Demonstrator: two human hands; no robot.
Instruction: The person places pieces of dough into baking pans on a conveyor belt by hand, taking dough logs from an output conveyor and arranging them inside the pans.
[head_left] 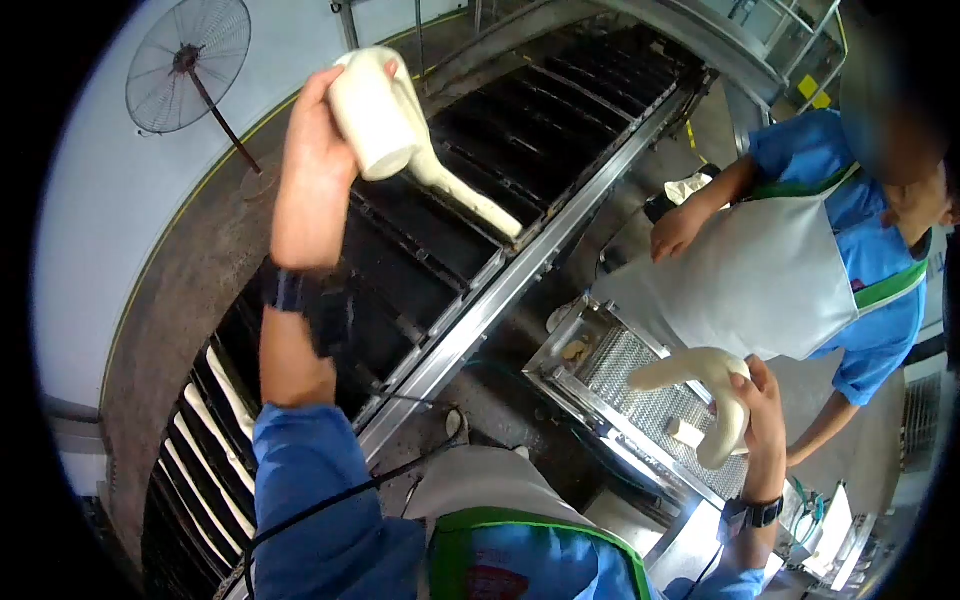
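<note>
Raised over the black slatted conveyor [570, 110], my left hand [318, 135] is closed round a thick pale dough piece [375, 115]. A thinner dough strand [470, 200] hangs from it toward the conveyor's metal edge. On the right, my right hand [765, 410] grips a curved pale dough roll [715, 385], bent like a hook, above a metal mesh belt [635, 370]. A short dough piece [686, 432] lies on that belt below the roll. Several long dough strips [215, 450] rest in the conveyor slots at the lower left.
A co-worker [740, 270] in a blue shirt and pale apron stands at the right, beside the mesh belt. The conveyor's metal rail [520, 280] runs diagonally between the two belts. A round fan [186, 60] stands at the upper left. A dark cable crosses my left sleeve.
</note>
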